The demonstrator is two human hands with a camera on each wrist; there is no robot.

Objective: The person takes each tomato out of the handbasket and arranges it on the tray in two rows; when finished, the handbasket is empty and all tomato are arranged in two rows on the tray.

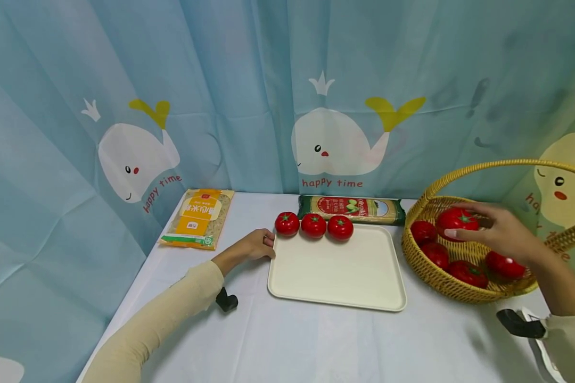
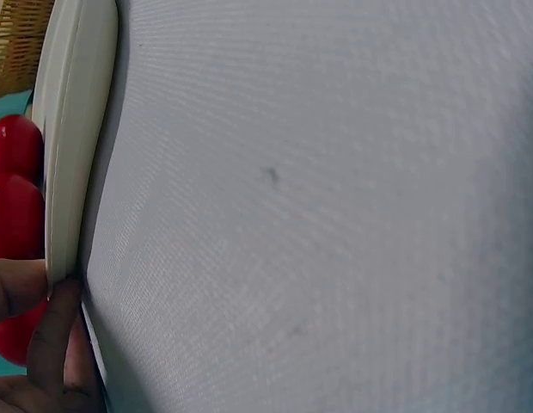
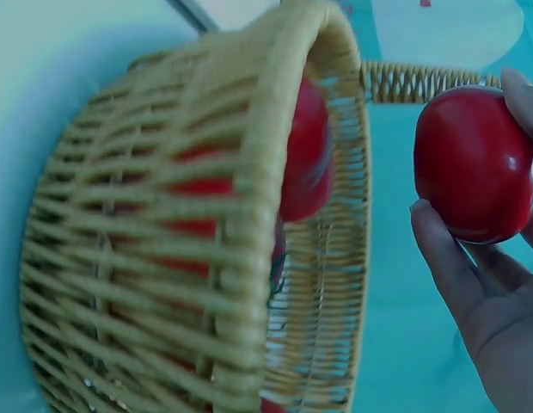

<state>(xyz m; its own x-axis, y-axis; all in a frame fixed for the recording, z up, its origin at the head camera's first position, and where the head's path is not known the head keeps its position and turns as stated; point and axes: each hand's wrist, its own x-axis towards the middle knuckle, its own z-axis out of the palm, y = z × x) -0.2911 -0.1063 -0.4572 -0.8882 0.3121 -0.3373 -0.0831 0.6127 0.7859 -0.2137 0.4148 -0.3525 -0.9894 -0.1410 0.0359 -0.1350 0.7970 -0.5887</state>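
My right hand (image 1: 500, 231) grips a red tomato (image 1: 456, 222) by its sides, held up over the wicker basket (image 1: 414, 260). The right wrist view shows this tomato (image 3: 473, 163) between thumb and fingers, above the basket's rim (image 3: 275, 172). Several more red tomatoes (image 1: 467, 273) lie in the basket. At the far left corner of the cream tray (image 1: 337, 268), my left hand (image 1: 255, 244) pinches the edge, thumb over the rim and fingers beneath, as the left wrist view shows. Three tomatoes (image 1: 313, 225) sit in a row along the tray's back edge.
Behind the tray lies a green-ended pasta packet (image 1: 352, 208). A yellow-labelled grain bag (image 1: 200, 218) lies at the back left. The basket's tall handle (image 1: 489, 164) arches over it. A blue curtain (image 1: 249, 96) hangs behind the white table (image 1: 287, 340).
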